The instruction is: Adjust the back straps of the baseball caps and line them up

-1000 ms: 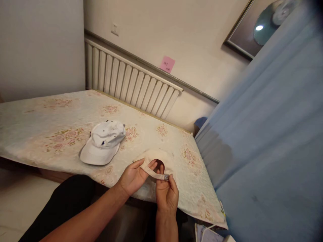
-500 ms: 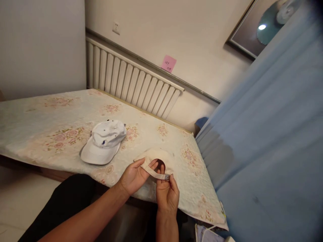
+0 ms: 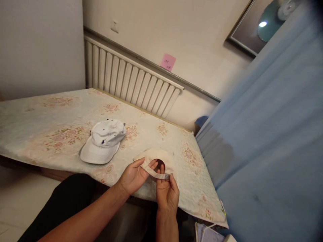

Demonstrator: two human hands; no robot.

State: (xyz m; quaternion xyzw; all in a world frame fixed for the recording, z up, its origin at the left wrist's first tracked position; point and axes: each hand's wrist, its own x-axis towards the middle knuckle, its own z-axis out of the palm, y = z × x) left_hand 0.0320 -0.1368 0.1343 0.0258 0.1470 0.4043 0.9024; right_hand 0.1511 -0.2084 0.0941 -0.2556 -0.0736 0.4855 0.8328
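Note:
Between my two hands is a cream cap [image 3: 161,155], its back opening and strap turned toward me. My left hand [image 3: 135,176] grips the left end of the strap, thumb on top and fingers reaching beneath into the opening. At the strap's right end, beside a small grey buckle [image 3: 167,176], my right hand [image 3: 167,193] pinches with thumb and fingers. The opening shows a dark reddish inside. To the left, a white baseball cap [image 3: 103,141] with a small dark logo lies on the bed, brim toward the near edge.
The bed [image 3: 141,122] has a pale floral cover. Behind it are a white radiator [image 3: 126,72], a wall socket [image 3: 114,26] and a pink note [image 3: 168,62]. A blue curtain [image 3: 264,144] hangs at the right, near a framed picture [image 3: 244,33]. My dark-clothed knee [image 3: 75,191] is at the lower left.
The view has shifted very slightly. Both hands keep the same hold on the cream cap's strap, and the white cap lies in the same place.

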